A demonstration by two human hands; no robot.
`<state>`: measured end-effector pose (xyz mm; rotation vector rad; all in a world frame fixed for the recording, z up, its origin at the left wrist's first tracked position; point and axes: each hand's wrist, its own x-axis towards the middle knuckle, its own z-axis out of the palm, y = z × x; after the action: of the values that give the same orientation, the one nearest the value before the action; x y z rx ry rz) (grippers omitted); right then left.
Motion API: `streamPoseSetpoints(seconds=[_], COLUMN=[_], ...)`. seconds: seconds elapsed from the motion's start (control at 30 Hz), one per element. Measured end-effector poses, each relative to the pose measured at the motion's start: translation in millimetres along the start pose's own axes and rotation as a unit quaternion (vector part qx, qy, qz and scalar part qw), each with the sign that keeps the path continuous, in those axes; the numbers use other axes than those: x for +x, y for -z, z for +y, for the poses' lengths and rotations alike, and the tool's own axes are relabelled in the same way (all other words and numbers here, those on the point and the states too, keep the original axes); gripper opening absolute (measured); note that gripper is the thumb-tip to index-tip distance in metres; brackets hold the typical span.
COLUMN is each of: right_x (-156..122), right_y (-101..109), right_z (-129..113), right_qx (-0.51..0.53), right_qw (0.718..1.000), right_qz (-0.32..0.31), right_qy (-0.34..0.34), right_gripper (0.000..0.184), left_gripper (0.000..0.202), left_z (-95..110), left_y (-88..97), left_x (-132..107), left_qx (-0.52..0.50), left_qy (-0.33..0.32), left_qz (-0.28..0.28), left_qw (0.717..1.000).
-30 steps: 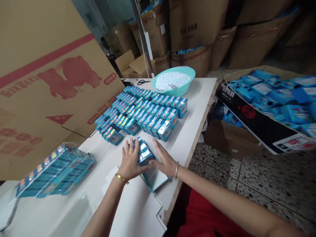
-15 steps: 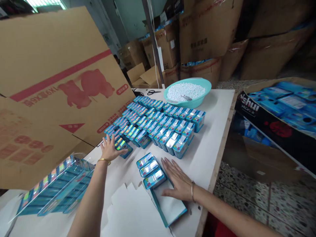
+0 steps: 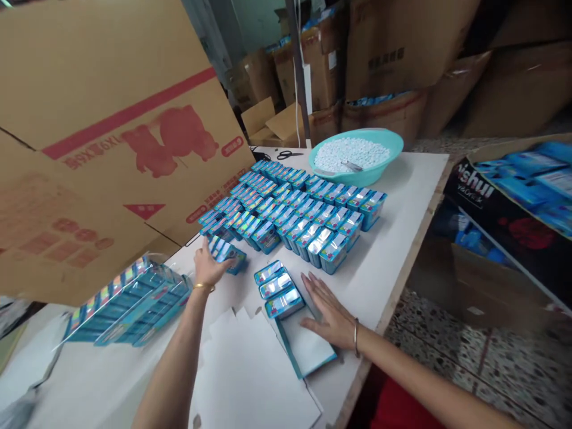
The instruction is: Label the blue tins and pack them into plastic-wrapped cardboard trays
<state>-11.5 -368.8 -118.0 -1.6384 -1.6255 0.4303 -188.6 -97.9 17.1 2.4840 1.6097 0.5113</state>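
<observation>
My left hand (image 3: 206,266) reaches forward and closes round a short stack of small blue boxes (image 3: 227,254) at the near left corner of a big block of several rows of the same boxes (image 3: 295,211). My right hand (image 3: 328,310) lies flat with fingers spread on an open blue-edged flat carton (image 3: 308,348). Three small blue boxes (image 3: 277,289) sit side by side in the carton's far end, just left of my right fingers.
A teal basin (image 3: 357,156) of small white pieces stands at the table's far end, scissors (image 3: 288,155) beside it. A large cardboard sheet (image 3: 102,137) leans along the left. Wrapped blue packs (image 3: 129,304) lie near left; white flat sheets (image 3: 250,375) lie in front. A carton of blue boxes (image 3: 527,185) sits at the right.
My left hand left the three boxes, reached to the block's near left corner and closed on a stack there. My right hand moved off the boxes to lie flat on the carton.
</observation>
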Motion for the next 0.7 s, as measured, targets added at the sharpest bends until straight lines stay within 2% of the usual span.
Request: streamPoseSetpoints(seconds=[0.1, 0.17, 0.23, 0.3, 0.37, 0.43, 0.53, 0.6, 0.7], right_x=[-22, -34, -43, -47, -49, -48, -46, -45, -44], right_y=[5, 7, 5, 3, 1, 0, 2, 3, 4], right_z=[-7, -14, -19, -21, -21, -20, -19, -19, -19], right_qx=[0.027, 0.033, 0.031, 0.025, 0.02, 0.019, 0.023, 0.026, 0.034], right_qw=[0.999, 0.999, 0.999, 0.999, 0.999, 0.999, 0.999, 0.999, 0.999], right_qz=[0.023, 0.032, 0.036, 0.031, 0.02, 0.008, -0.001, 0.002, 0.017], right_qy=[-0.02, -0.024, -0.023, -0.021, -0.021, -0.025, -0.027, -0.024, -0.025], right_gripper=[0.068, 0.059, 0.056, 0.054, 0.052, 0.051, 0.055, 0.055, 0.05], left_gripper=[0.11, 0.105, 0.101, 0.102, 0.106, 0.106, 0.094, 0.086, 0.081], left_z=[2, 7, 17, 31, 48, 65, 82, 86, 88], left_y=[33.7, 57.2, 73.7, 77.1, 66.4, 47.3, 21.6, 13.7, 13.8], left_x=[-61, -109, -157, -196, -221, -231, -225, -218, -211], left_qx=[-0.176, -0.294, -0.361, -0.376, -0.353, -0.305, -0.217, -0.159, -0.08], left_qy=[-0.001, -0.016, -0.04, -0.051, -0.082, -0.133, -0.226, -0.268, -0.294], left_qz=[0.049, 0.045, 0.02, -0.012, -0.06, -0.1, -0.102, -0.092, -0.091], left_qw=[0.983, 0.955, 0.931, 0.925, 0.93, 0.938, 0.944, 0.946, 0.948])
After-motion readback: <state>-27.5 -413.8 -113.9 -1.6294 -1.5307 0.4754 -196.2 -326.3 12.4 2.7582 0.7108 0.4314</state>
